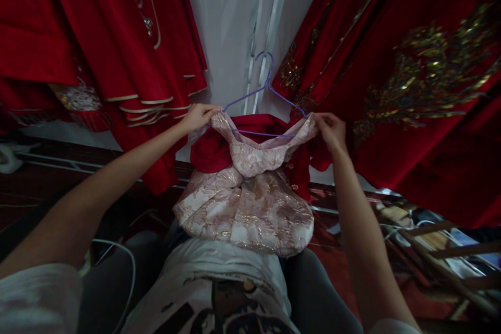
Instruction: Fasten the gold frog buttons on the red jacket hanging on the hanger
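A pink and gold brocade dress (254, 209) hangs in front of me on a thin purple wire hanger (269, 79). My left hand (201, 116) pinches the dress's left shoulder where the hanger's arm ends. At the opposite shoulder, my right hand (332, 128) grips the fabric between thumb and fingers. The hanger's hook points up and the lower bar crosses the neckline. The full skirt spreads down towards my lap. Behind the bodice is red cloth (213, 148).
Red garments with pale trim (117, 52) hang on the left. More red garments with gold sequins (422, 73) hang on the right. A pale wall (223, 26) lies between them. Wooden slats (465, 248) and assorted items stand low at the right. A white cable (131, 276) loops by my left leg.
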A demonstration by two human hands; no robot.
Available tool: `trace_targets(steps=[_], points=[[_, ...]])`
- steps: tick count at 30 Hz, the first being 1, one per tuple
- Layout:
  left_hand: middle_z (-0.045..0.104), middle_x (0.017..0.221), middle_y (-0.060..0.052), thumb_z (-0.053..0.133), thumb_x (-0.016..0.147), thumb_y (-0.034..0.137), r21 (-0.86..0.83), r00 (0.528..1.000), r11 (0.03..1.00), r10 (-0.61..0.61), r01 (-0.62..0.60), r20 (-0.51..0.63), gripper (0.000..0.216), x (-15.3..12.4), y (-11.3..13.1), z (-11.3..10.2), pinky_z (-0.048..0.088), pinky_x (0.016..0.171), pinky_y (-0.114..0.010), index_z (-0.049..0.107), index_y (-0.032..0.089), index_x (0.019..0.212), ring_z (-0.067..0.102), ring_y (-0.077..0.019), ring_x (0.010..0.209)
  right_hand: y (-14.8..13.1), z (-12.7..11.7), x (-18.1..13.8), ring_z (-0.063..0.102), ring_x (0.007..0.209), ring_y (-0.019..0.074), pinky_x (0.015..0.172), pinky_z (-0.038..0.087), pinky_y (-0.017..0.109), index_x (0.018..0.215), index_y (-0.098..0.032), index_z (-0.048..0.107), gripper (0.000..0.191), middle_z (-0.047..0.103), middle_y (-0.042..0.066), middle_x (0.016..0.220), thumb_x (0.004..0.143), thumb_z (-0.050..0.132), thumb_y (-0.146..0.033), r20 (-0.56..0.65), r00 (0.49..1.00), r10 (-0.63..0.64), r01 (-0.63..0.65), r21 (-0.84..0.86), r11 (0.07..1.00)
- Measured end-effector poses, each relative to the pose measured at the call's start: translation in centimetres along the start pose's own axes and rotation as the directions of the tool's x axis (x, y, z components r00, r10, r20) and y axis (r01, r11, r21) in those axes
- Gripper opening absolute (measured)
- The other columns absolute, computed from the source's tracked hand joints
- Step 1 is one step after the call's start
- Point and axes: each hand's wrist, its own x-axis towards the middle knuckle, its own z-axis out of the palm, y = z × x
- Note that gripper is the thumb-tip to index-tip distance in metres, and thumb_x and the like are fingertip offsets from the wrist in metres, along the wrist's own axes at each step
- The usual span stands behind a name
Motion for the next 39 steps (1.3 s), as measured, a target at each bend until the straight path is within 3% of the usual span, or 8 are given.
trace_targets(steps=[5,9,12,15,18,22,31,39], points=[[0.063,0.054,-0.002,0.051,0.084,0.037,0.149,0.966,0.959,-0.252,0.242,0.051,0.033,-2.7,-2.4,-1.1,0.033,0.051,-0.021,0.074,0.014,0.077,0.052,-0.0144,0.053,2.7,-0.4,-2.4,0.067,0.077,0.0213,0.068,0.054,0.035,0.084,-0.014,0.067,0.028,0.072,0.012,0.087,0.072,0.063,-0.039,-0.199,0.951,0.234,-0.232,0.035,0.972],[0.062,0.052,-0.001,0.051,0.083,0.036,0.202,0.928,0.946,-0.297,0.253,0.225,0.032,-4.6,-2.4,-1.4,0.032,0.048,-0.021,0.073,0.015,0.073,0.051,-0.0134,0.048,3.7,-0.4,-5.8,0.064,0.061,0.0183,0.056,0.052,0.031,0.076,-0.016,0.067,0.025,0.07,0.008,0.071,0.066,0.069,-0.038,0.009,0.858,0.514,-0.513,0.076,0.855],[0.069,0.069,-0.002,0.046,0.087,0.04,0.17,0.971,0.985,-0.013,-0.029,0.239,0.036,-4.9,0.1,-0.4,0.039,0.056,-0.022,0.073,0.018,0.089,0.058,-0.0145,0.06,2.8,-0.3,-7.4,0.062,0.059,0.0172,0.055,0.049,0.028,0.078,-0.016,0.068,0.031,0.069,0.007,0.069,0.066,0.07,-0.044,0.241,0.876,0.417,-0.418,-0.05,0.907],[0.071,0.094,-0.006,0.041,0.092,0.039,0.15,0.922,0.928,0.299,-0.34,0.246,0.037,-4.2,3.6,1.8,0.046,0.079,-0.029,0.071,0.018,0.102,0.062,-0.0181,0.086,0.4,0.2,-7.7,0.062,0.065,0.0179,0.06,0.048,0.029,0.082,-0.017,0.067,0.032,0.07,0.007,0.077,0.074,0.063,-0.049,0.357,0.912,0.202,-0.164,-0.134,0.977],[0.062,0.121,-0.009,0.044,0.092,0.038,0.171,0.864,0.859,0.436,-0.483,0.252,0.034,-3.2,5.7,4.6,0.035,0.104,-0.042,0.071,0.019,0.094,0.053,-0.0231,0.116,-2.6,0.9,-7.4,0.063,0.075,0.0201,0.07,0.049,0.032,0.085,-0.019,0.064,0.029,0.069,0.006,0.082,0.082,0.057,-0.047,0.32,0.947,0.004,0.058,-0.185,0.981],[0.053,0.134,-0.008,0.045,0.092,0.036,0.145,0.872,0.878,0.41,-0.457,0.266,0.031,-2.8,5.3,7.4,0.02,0.112,-0.054,0.071,0.021,0.088,0.048,-0.0248,0.123,-4.3,0.9,-6.6,0.061,0.102,0.0222,0.09,0.046,0.036,0.094,-0.021,0.056,0.023,0.065,0.01,0.112,0.09,0.047,-0.042,0.128,0.962,-0.242,0.259,-0.137,0.956],[0.058,0.127,-0.007,0.048,0.092,0.035,0.089,0.85,0.865,0.458,-0.494,0.259,0.028,-4.8,4.3,6.3,0.028,0.107,-0.048,0.072,0.022,0.087,0.049,-0.0232,0.118,3.8,-2.2,-6.2,0.06,0.078,0.0235,0.076,0.048,0.04,0.087,-0.02,0.048,0.018,0.062,0.01,0.084,0.084,0.048,-0.038,-0.214,0.977,0.004,-0.069,-0.297,0.953],[0.059,0.125,-0.006,0.047,0.092,0.033,0.093,0.854,0.865,0.461,-0.493,0.241,0.026,-5.1,5.3,6.2,0.032,0.103,-0.046,0.07,0.021,0.087,0.051,-0.0221,0.114,3.6,-1.6,-5.4,0.059,0.074,0.022,0.073,0.048,0.039,0.086,-0.02,0.049,0.016,0.061,0.008,0.08,0.083,0.047,-0.035,-0.284,0.959,-0.014,-0.072,-0.292,0.954]])
